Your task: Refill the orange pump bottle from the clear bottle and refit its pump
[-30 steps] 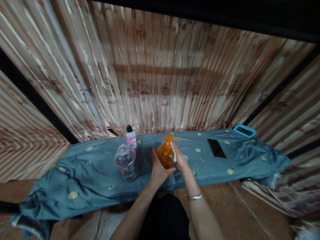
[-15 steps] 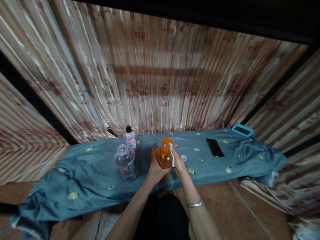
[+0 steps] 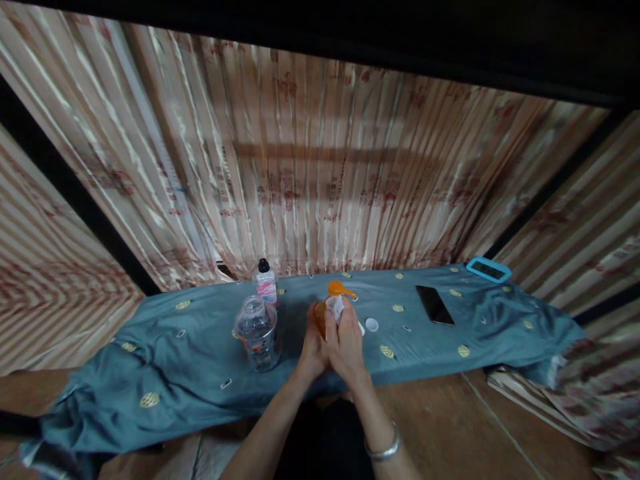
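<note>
An orange pump bottle (image 3: 320, 319) is upright between my hands, its pump head (image 3: 342, 289) showing above them. My left hand (image 3: 314, 347) is wrapped round the bottle's left side. My right hand (image 3: 349, 340) presses a white tissue or cloth (image 3: 335, 307) against the front of the bottle, just below the pump. Much of the bottle is hidden by my fingers. To the left stands a clear, open-topped plastic bottle (image 3: 260, 337). Behind it is a bottle with a black cap and pink label (image 3: 267, 285). A small white cap (image 3: 371, 325) lies right of my right hand.
The bench is covered by a wrinkled blue-green cloth (image 3: 190, 360) with yellow prints. Toward the right lie a black phone (image 3: 435, 305) and a blue-framed digital clock (image 3: 489, 269). A patterned curtain (image 3: 310, 167) hangs behind, and dark metal bars frame the space.
My right hand has moved with the white tissue or cloth from the bottle's right side across to its front, covering more of it. The view has shifted slightly.
</note>
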The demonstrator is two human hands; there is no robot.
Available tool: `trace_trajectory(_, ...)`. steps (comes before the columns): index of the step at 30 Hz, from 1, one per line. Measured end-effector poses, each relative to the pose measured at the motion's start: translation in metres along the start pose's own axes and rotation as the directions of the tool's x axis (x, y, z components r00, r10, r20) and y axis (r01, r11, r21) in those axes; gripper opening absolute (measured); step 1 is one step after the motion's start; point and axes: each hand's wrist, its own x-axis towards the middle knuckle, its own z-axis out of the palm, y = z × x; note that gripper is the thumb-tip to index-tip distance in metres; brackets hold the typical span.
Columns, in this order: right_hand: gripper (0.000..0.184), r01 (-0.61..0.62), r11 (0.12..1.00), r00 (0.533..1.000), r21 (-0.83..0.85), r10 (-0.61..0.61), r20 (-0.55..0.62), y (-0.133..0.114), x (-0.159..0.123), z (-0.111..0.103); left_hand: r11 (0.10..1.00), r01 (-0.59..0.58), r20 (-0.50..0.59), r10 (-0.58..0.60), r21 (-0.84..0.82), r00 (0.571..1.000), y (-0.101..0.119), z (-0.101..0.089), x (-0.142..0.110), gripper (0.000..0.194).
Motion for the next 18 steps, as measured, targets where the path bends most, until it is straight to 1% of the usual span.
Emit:
trace_trajectory(1,0.039,0.008,1.000,0.998,0.004,-0.009,0.064,0.001,0.009,-0.003,0.994,-0.080,0.007,0.079,0.071,0.997,-0.001,-0.003,-0.001,0.051)
trace_trajectory(2,0.035,0.010,1.000,0.990,0.014,-0.012,0.138,0.003,0.019,-0.006,0.979,-0.146,0.018,0.145,0.144,0.989,-0.002,-0.005,-0.003,0.061)
trace_trajectory(3,0.032,0.003,1.000,0.978,0.029,-0.009,0.210,0.005,0.029,-0.009,0.960,-0.186,0.035,0.183,0.207,0.983,-0.003,-0.007,-0.004,0.074)
trace_trajectory(5,0.031,-0.034,0.996,0.940,0.084,0.004,0.342,0.011,0.045,-0.011,0.930,-0.203,0.047,0.198,0.308,0.979,-0.002,-0.009,-0.006,0.090)
trace_trajectory(7,0.031,-0.087,0.985,0.912,0.146,0.020,0.410,0.016,0.052,-0.011,0.908,-0.186,0.046,0.182,0.376,0.982,0.000,-0.008,-0.007,0.095)
trace_trajectory(9,0.031,-0.138,0.974,0.918,0.181,0.057,0.392,0.020,0.049,-0.012,0.888,-0.197,0.054,0.192,0.415,0.980,0.003,-0.006,-0.008,0.094)
trace_trajectory(13,0.033,-0.204,0.956,0.959,0.212,0.151,0.240,0.028,0.023,-0.015,0.862,-0.252,0.079,0.243,0.440,0.967,0.006,-0.001,-0.009,0.085)
trace_trajectory(16,0.044,-0.231,0.924,0.968,0.304,0.185,0.172,0.042,-0.002,-0.013,0.881,-0.238,0.039,0.243,0.408,0.969,0.004,0.000,-0.011,0.077)
trace_trajectory(18,0.050,-0.293,0.880,0.955,0.375,0.248,0.164,0.055,-0.017,-0.009,0.899,-0.215,-0.005,0.235,0.381,0.972,0.003,0.001,-0.012,0.080)
